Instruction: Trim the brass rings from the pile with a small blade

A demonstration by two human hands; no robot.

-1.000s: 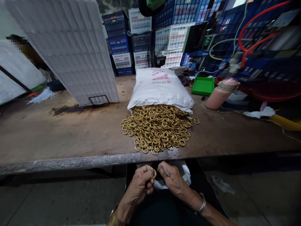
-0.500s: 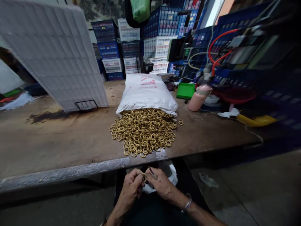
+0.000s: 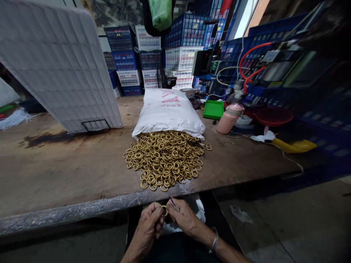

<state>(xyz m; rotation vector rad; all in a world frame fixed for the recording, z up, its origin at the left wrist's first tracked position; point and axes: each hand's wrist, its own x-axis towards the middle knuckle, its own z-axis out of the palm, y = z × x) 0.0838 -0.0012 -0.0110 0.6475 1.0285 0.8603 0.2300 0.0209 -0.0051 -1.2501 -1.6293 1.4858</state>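
My left hand (image 3: 149, 223) pinches a gold-coloured ring (image 3: 165, 210) between thumb and fingers, just below the table's front edge. Close beside it, my right hand (image 3: 184, 218) is closed around a thin, pointed tool (image 3: 174, 205), its tip angled up and left. The tool's exact kind is hard to make out. Whether the tool touches the ring cannot be seen. On the table in front lies a heap of similar gold rings (image 3: 166, 157), spilling from the mouth of a white sack (image 3: 168, 115) with red print.
A white ribbed panel (image 3: 60, 69) stands at left on the wooden table (image 3: 68, 175). To the right are a green tray (image 3: 213, 109), a pink bottle (image 3: 229, 119), a yellow scoop (image 3: 294, 145) and a machine with red hoses (image 3: 274, 65). Stacked crates (image 3: 124, 60) fill the back.
The view has shifted slightly, so the table things sit lower and a little further left. Both hands stay close together; the ring now shows more of its curve between them.
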